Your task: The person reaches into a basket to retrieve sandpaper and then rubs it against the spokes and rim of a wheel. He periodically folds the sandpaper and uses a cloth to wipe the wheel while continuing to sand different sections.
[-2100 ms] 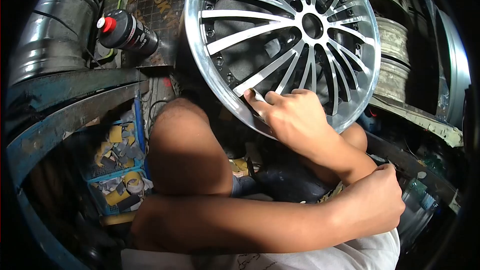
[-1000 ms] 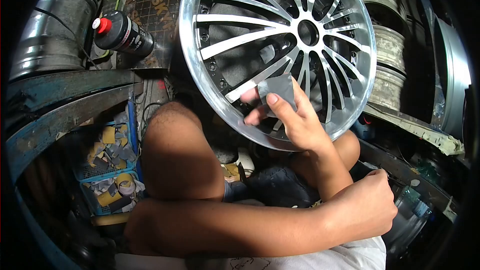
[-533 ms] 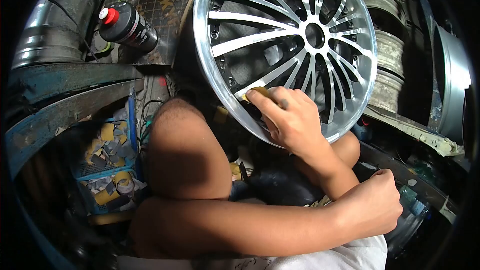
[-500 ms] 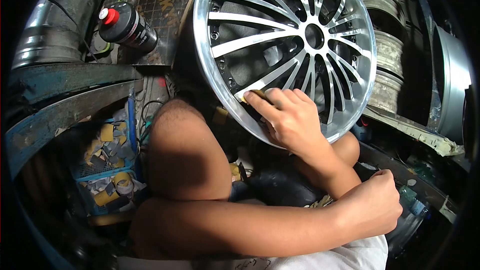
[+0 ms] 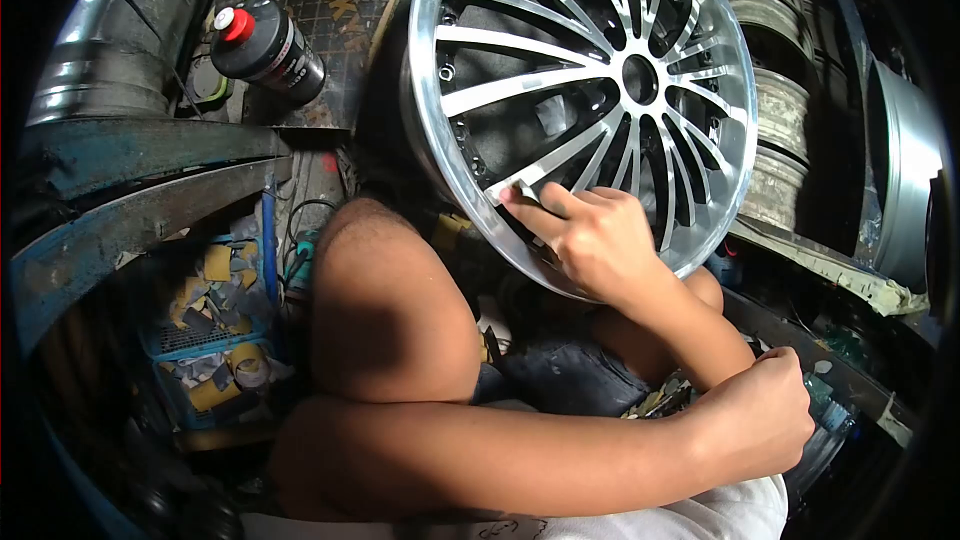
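Note:
A large alloy wheel (image 5: pixel 465 98) with bright machined spokes and dark gaps leans in front of me, its lip near my knees. My right hand (image 5: pixel 600 240) is over its lower left part, index finger stretched to the outer end of a spoke. Between those fingers is a small dark piece of sandpaper (image 5: pixel 527 190), pressed at the spoke near the rim. My left hand (image 5: pixel 755 410) is closed in a fist beside my right forearm, left arm laid across my lap. Its fingertips are turned away, so anything inside is hidden.
A black bottle with a red-and-white cap (image 5: pixel 270 50) stands on a dark printed board (image 5: pixel 340 15). Blue baskets (image 5: pixel 205 340) of sandpaper scraps sit lower left, below a metal beam (image 5: pixel 150 210). Stacked wheels (image 5: pixel 780 110) line the right, another silver rim (image 5: pixel 905 170) beyond.
The whole view has shifted slightly, with the wheel and bottle now further right. My right fingertips have moved a little inward along the spoke. The sandpaper's yellow side no longer shows. My left fist stays closed.

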